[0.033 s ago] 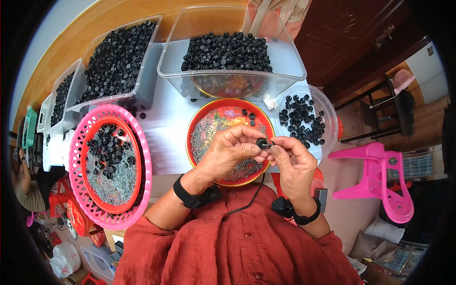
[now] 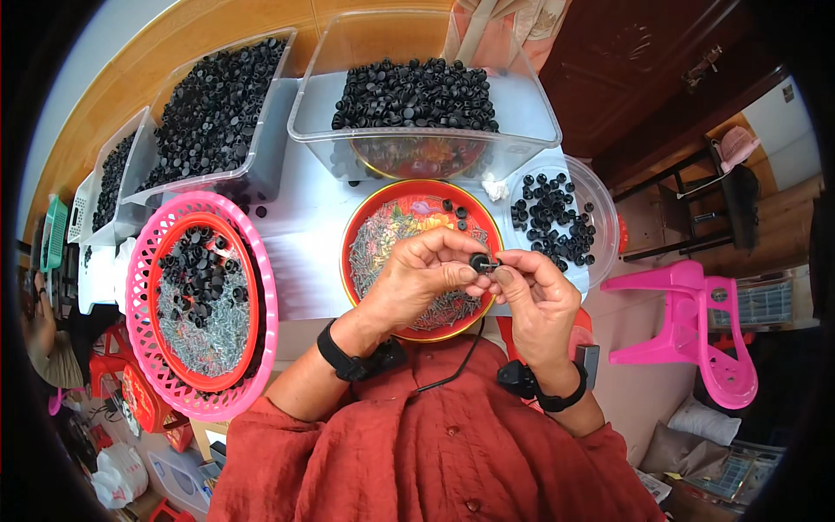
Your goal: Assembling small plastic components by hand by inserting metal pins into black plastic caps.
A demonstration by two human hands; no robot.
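Observation:
My left hand [image 2: 424, 271] pinches a small black round plastic cap [image 2: 477, 260] between thumb and fingers. My right hand [image 2: 541, 300] meets it from the other side, its thumb and forefinger closed on a thin metal screw [image 2: 490, 265] that points at the cap. How far the screw sits in the cap is hidden by my fingertips. Both hands are over a round red tray [image 2: 347, 252] with a yellow edge, which holds many loose screws and a few black caps. Right of it, more caps lie in a shallow clear round dish [image 2: 607, 228].
At the left, a pink lattice basket [image 2: 137, 287] holds a red bowl [image 2: 155, 300] of caps and screws. Clear bins [image 2: 531, 130] full of black caps stand along the back. A pink plastic stool [image 2: 683, 300] is on the floor at right. Another person's arm [image 2: 41, 322] shows far left.
Both hands keep the same place and grip. Slightly more of the screw shows between my fingertips.

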